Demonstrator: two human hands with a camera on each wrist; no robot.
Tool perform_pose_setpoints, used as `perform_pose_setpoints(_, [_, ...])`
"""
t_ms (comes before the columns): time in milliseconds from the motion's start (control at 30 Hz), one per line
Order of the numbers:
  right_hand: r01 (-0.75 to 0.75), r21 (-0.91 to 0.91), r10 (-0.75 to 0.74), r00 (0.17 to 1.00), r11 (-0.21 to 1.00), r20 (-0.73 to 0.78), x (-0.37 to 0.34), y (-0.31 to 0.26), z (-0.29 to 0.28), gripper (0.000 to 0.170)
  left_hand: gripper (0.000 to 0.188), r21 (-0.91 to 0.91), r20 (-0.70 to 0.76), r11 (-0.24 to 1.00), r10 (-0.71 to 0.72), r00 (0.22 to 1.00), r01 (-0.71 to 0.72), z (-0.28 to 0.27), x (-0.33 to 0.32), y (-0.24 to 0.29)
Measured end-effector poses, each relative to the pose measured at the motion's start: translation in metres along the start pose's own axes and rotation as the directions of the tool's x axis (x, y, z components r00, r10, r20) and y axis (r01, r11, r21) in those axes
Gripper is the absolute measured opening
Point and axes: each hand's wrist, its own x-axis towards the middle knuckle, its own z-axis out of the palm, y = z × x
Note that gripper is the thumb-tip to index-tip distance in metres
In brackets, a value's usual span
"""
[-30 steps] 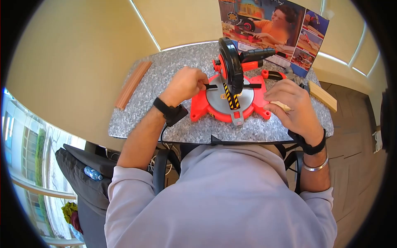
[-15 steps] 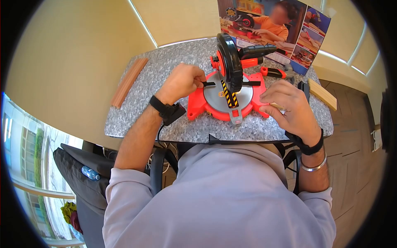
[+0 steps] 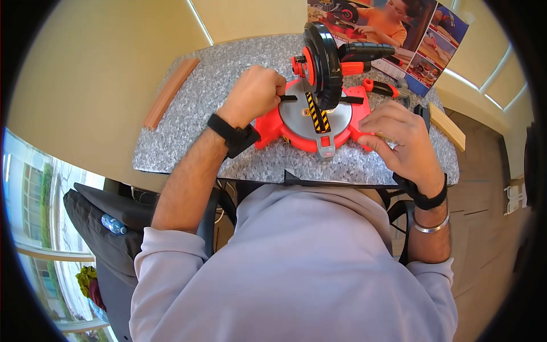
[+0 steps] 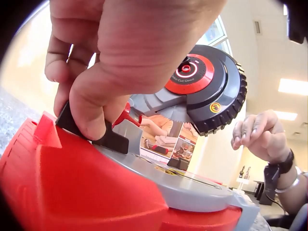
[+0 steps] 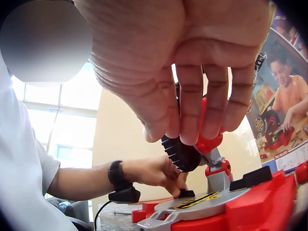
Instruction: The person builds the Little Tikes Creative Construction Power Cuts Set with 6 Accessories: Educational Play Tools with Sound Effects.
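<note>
A red and black toy miter saw with a grey round turntable (image 3: 292,117) sits on the table in front of me. Its black blade guard (image 3: 325,65) is raised over the yellow-striped slot. My left hand (image 3: 256,94) is at the left side of the saw, thumb and fingers pinching a black fence piece (image 4: 115,139) above the red base (image 4: 96,187). Beside the base's right corner hovers my right hand (image 3: 401,134), fingers loosely bent with nothing between them. A second black fence piece (image 5: 251,178) lies across the right side of the turntable.
A toy hammer with a red and black handle (image 3: 382,88) lies behind my right hand. Wooden strips lie at the table's left (image 3: 171,94) and right edges (image 3: 447,126). The printed box (image 3: 419,57) stands at the back.
The head view has tilted, so the table and saw appear higher in the picture. My left hand keeps its pinch on the fence piece; the right hand stays beside the base.
</note>
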Motion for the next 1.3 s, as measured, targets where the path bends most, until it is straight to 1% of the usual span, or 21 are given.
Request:
perform_pose_setpoints(33, [0.006, 0.001, -0.006, 1.0, 1.0, -0.009, 0.001, 0.0, 0.0, 0.017, 0.015, 0.06, -0.007, 0.998, 0.008, 1.0, -0.008, 0.0, 0.001, 0.001])
perform_pose_setpoints(133, [0.015, -0.01, -0.015, 1.0, 1.0, 0.006, 0.002, -0.002, 0.001, 0.016, 0.014, 0.08, -0.011, 0.997, -0.021, 1.0, 0.022, 0.002, 0.002, 0.0])
perform_pose_setpoints(367, [-0.001, -0.028, 0.001, 1.0, 1.0, 0.023, 0.002, -0.004, 0.002, 0.015, 0.011, 0.052, -0.046, 0.999, 0.001, 0.999, 0.001, 0.002, -0.001, -0.001])
perform_pose_setpoints(467, [-0.01, -0.015, 0.01, 0.999, 1.0, 0.035, 0.002, -0.004, 0.001, 0.016, 0.009, 0.113, -0.103, 0.992, 0.073, 0.992, -0.061, 0.003, -0.005, 0.002])
perform_pose_setpoints(567, [-0.005, -0.043, 0.006, 1.0, 0.999, 0.017, 0.002, -0.001, -0.011, 0.015, 0.009, 0.086, -0.081, 0.995, 0.049, 0.996, -0.042, 0.002, -0.008, 0.003])
perform_pose_setpoints(633, [-0.026, -0.09, 0.025, 1.0, 0.996, -0.012, -0.002, 0.007, -0.022, 0.014, 0.005, -0.005, -0.03, 0.999, 0.038, 0.999, -0.038, 0.003, -0.01, 0.001])
perform_pose_setpoints(667, [-0.068, -0.131, 0.06, 0.996, 0.989, -0.067, -0.003, 0.01, -0.028, 0.014, 0.008, 0.048, -0.02, 0.997, 0.066, 0.998, -0.065, 0.0, -0.013, 0.004])
perform_pose_setpoints(700, [-0.111, -0.168, 0.091, 0.988, 0.979, -0.124, -0.004, 0.013, -0.035, 0.015, 0.008, 0.043, -0.03, 0.996, 0.076, 0.997, -0.075, -0.003, -0.015, 0.006])
perform_pose_setpoints(733, [-0.171, -0.233, 0.142, 0.98, 0.957, -0.136, -0.008, 0.019, -0.041, 0.019, 0.014, 0.032, -0.024, 0.995, 0.092, 0.995, -0.092, -0.006, -0.017, 0.008])
perform_pose_setpoints(767, [-0.168, -0.244, 0.138, 0.981, 0.955, -0.137, -0.011, 0.024, -0.046, 0.019, 0.019, 0.023, -0.018, 0.994, 0.107, 0.994, -0.107, -0.01, -0.02, 0.01])
perform_pose_setpoints(800, [-0.228, -0.323, 0.197, 0.972, 0.918, -0.128, -0.014, 0.03, -0.049, 0.022, 0.027, 0.043, 0.024, 0.993, 0.11, 0.994, -0.111, -0.013, -0.023, 0.011])
perform_pose_setpoints(833, [-0.286, -0.397, 0.258, 0.958, 0.872, -0.124, -0.018, 0.036, -0.051, 0.024, 0.027, 0.044, 0.019, 0.992, 0.115, 0.993, -0.116, -0.013, -0.026, 0.012])
perform_pose_setpoints(867, [-0.297, -0.427, 0.288, 0.954, 0.854, -0.088, -0.025, 0.046, -0.049, 0.03, 0.033, 0.04, 0.013, 0.991, 0.124, 0.992, -0.125, -0.013, -0.03, 0.013])
perform_pose_setpoints(900, [-0.295, -0.429, 0.284, 0.954, 0.854, -0.09, -0.029, 0.052, -0.047, 0.03, 0.039, 0.036, 0.008, 0.991, 0.132, 0.991, -0.132, -0.013, -0.033, 0.014])
perform_pose_setpoints(933, [-0.324, -0.414, 0.343, 0.939, 0.85, -0.031, -0.033, 0.056, -0.044, 0.032, 0.039, 0.038, 0.006, 0.99, 0.132, 0.991, -0.132, -0.014, -0.036, 0.016])
perform_pose_setpoints(1000, [-0.387, -0.368, 0.441, 0.894, 0.846, 0.074, -0.041, 0.069, -0.037, 0.039, 0.053, 0.008, 0.001, 0.995, 0.102, 0.995, -0.102, -0.016, -0.04, 0.02])
perform_pose_setpoints(1033, [-0.387, -0.367, 0.441, 0.895, 0.846, 0.071, -0.04, 0.07, -0.035, 0.039, 0.053, 0.01, 0.001, 0.995, 0.104, 0.995, -0.104, -0.016, -0.04, 0.02])
perform_pose_setpoints(1100, [-0.387, -0.353, 0.463, 0.871, 0.852, 0.162, -0.039, 0.071, -0.031, 0.043, 0.06, -0.037, 0.046, 0.997, 0.076, 0.996, -0.074, -0.015, -0.039, 0.02])
perform_pose_setpoints(1133, [-0.394, -0.347, 0.469, 0.868, 0.851, 0.165, -0.042, 0.073, -0.029, 0.043, 0.06, -0.039, 0.056, 0.997, 0.074, 0.996, -0.072, -0.014, -0.041, 0.022])
perform_pose_setpoints(1200, [-0.355, -0.363, 0.447, 0.87, 0.861, 0.208, -0.043, 0.083, -0.026, 0.049, 0.061, -0.016, 0.022, 0.998, 0.067, 0.998, -0.066, -0.012, -0.04, 0.022])
perform_pose_setpoints(1300, [-0.365, -0.355, 0.463, 0.85, 0.861, 0.25, -0.042, 0.09, -0.025, 0.052, 0.061, -0.011, 0.051, 0.998, 0.061, 0.997, -0.06, -0.015, -0.038, 0.024])
